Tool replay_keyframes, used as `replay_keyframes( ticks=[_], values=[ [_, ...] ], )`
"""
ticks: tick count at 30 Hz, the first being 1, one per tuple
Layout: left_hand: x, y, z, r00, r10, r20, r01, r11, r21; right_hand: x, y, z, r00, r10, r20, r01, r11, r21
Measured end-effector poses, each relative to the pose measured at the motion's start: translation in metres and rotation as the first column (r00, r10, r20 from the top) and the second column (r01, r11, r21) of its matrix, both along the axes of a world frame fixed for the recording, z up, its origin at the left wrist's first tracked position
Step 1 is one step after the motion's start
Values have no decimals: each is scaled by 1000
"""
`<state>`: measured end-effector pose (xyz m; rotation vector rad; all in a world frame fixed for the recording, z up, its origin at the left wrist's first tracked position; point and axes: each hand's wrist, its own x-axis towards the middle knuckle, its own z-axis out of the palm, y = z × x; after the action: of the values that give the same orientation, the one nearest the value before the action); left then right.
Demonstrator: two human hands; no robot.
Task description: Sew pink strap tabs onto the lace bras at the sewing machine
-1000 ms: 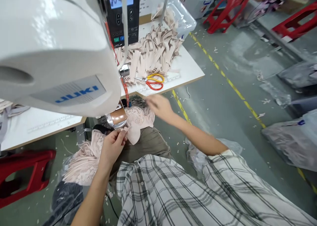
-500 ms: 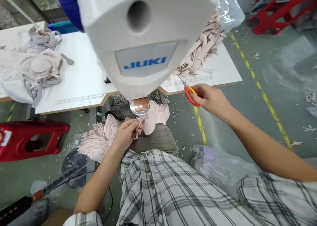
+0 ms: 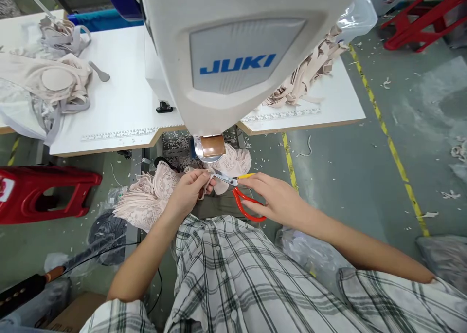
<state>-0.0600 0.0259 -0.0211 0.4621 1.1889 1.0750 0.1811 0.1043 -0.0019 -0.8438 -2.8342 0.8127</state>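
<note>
Scissors (image 3: 229, 179) moving from bench (image 3: 124, 99) edge to cloth (image 3: 221, 187).
R hand (image 3: 273, 196) is holding them, L hand (image 3: 191, 189) pinching cloth nr machine (image 3: 237, 94).

The upper edge cuts off the sewing machine (image 3: 241, 106), whose body hides part of the worktop (image 3: 124, 89). The left hand (image 3: 189, 189) covers some of the pale pink fabric (image 3: 220, 188) — where exactly the tips of the scissors (image 3: 232, 181) meet it is too small to tell. Fingers of the right hand (image 3: 275, 198) hide part of the yellow handle (image 3: 246, 175). The left edge crops a red stool (image 3: 25, 196); numerals on the 2 printed scales (image 3: 120, 134) are unreadable.
</note>
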Motion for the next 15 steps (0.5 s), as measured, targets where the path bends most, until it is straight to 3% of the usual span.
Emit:
replay_keyframes(
  ticks=[5, 10, 15],
  values=[
    [-2, 1, 1, 995, -26, -94, 25, 1000, -10, -1, 4, 0, 999, 35, 18, -34, 997, -63],
    [-2, -1, -4, 996, -73, -59, 74, 997, 18, 8, 0, 0, 999, -37, 5, 38, 987, -154],
    [3, -3, -2, 992, -46, -114, 51, 998, 41, 5, -8, -4, 995, -95, -35, 83, 964, -252]
  ],
)
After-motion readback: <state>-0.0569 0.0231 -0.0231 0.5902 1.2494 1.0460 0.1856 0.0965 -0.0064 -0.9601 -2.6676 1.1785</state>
